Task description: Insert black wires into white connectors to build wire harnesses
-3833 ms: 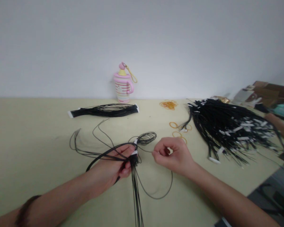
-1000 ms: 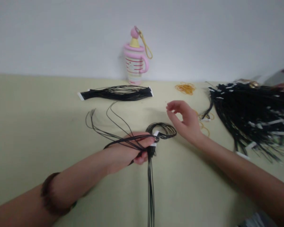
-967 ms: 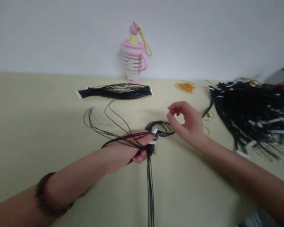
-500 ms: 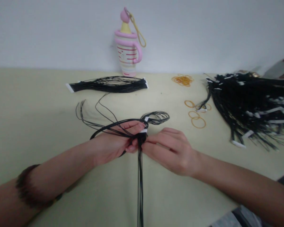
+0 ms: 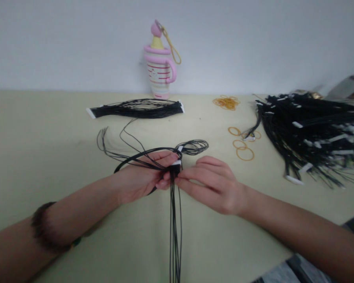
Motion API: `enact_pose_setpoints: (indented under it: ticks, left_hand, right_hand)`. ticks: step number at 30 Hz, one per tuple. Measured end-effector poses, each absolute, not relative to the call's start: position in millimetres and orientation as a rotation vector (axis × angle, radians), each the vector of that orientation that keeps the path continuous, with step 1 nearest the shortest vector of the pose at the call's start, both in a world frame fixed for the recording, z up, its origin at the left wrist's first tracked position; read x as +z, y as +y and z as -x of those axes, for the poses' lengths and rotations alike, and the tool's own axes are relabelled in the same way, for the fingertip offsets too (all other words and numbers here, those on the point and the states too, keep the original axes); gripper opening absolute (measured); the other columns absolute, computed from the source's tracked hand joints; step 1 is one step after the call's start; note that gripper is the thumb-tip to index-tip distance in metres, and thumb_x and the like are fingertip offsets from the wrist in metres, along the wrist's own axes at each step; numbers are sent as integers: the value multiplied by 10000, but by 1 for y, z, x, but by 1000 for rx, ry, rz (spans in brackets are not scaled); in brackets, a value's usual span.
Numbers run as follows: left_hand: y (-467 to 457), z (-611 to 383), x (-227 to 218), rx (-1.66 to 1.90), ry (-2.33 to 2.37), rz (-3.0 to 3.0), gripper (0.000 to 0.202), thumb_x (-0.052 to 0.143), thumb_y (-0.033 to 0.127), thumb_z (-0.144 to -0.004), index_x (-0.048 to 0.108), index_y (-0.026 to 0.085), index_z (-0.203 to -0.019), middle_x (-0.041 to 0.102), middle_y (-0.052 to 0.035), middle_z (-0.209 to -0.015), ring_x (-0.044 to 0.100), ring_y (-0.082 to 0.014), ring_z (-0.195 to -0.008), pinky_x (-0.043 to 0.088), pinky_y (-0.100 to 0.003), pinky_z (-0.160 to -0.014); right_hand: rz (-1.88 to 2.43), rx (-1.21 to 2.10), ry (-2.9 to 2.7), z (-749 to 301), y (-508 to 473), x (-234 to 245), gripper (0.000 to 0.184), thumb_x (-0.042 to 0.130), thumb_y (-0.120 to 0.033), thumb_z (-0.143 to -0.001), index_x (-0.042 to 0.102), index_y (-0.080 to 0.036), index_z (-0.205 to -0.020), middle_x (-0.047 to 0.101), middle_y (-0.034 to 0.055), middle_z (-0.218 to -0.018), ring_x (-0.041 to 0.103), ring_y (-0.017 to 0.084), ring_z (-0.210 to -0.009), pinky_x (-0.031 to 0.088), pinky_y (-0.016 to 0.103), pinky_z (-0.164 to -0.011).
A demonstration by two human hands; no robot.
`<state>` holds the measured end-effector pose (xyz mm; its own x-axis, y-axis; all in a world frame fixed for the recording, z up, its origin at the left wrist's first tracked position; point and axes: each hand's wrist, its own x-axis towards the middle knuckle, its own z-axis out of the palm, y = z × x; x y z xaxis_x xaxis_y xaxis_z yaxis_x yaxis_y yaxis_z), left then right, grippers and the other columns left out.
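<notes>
Black cords (image 5: 174,236) clamped in the left hand (image 5: 141,182), right fingers (image 5: 200,177) together against them.

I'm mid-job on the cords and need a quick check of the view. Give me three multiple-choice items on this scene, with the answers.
1. Where is the pink striped cup?
A. Near the front edge
B. At the far edge of the table
C. On the floor

2. What colour are the rubber bands?
A. Amber
B. Blue
C. White

3. What is happening with the cord bunch?
A. The left hand grips it, and the right hand reaches it
B. It lies untouched
C. Only one hand is near it

Answers:
1. B: the cup stands at the far edge.
2. A: the rings on the table look amber.
3. A: the left hand closes on the bunch, and the right fingers meet it.
</notes>
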<state>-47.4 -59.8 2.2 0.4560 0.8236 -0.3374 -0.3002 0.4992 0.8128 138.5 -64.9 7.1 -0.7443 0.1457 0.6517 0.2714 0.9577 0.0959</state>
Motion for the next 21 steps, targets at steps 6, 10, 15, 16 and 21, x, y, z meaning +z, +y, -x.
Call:
enact_pose_setpoints:
  ticks: [6, 10, 15, 16, 21]
  left_hand:
    - [-58, 47, 3, 788, 847, -748, 125, 600, 212, -728, 517, 123, -702, 457, 32, -553, 375, -17, -416, 253, -119, -365]
    - [-58, 47, 4, 770, 860, -757, 124, 561, 232, -764, 516, 120, -736, 440, 27, -592, 362, -11, -435, 246, -119, -372]
    - [-58, 47, 6, 745, 855, -731, 149, 547, 239, -776, 483, 124, -707, 407, 40, -522, 352, -19, -425, 228, -123, -370]
    - [-57, 48, 6, 741, 856, -724, 142, 543, 232, -778, 483, 123, -710, 412, 38, -522, 357, -20, -426, 230, -123, -370]
    - [-56, 50, 7, 721, 876, -658, 105, 537, 200, -766, 504, 105, -739, 462, 19, -568, 378, -17, -419, 233, -116, -349]
  right_hand:
    - [463, 388, -2117, -134, -67, 4, 124, 452, -119, -839, 496, -168, -945, 632, 70, -972, 598, 122, -854, 491, 274, -709]
    - [710, 679, -1472, -141, -49, 24, 31, 458, -197, -853, 482, -183, -840, 613, 13, -779, 562, 70, -587, 451, 205, -521]
    - [838, 885, -973, -184, -2, 46, 42, 542, -201, -779, 554, -169, -754, 492, -52, -616, 407, 19, -434, 318, 156, -395]
    - [858, 926, -904, -192, 5, 48, 44, 546, -203, -771, 561, -167, -751, 464, -62, -585, 370, 16, -409, 287, 156, -376]
    - [910, 747, -1017, -198, 7, 44, 149, 542, -244, -773, 586, -148, -668, 327, -84, -425, 255, 35, -358, 175, 186, -353]
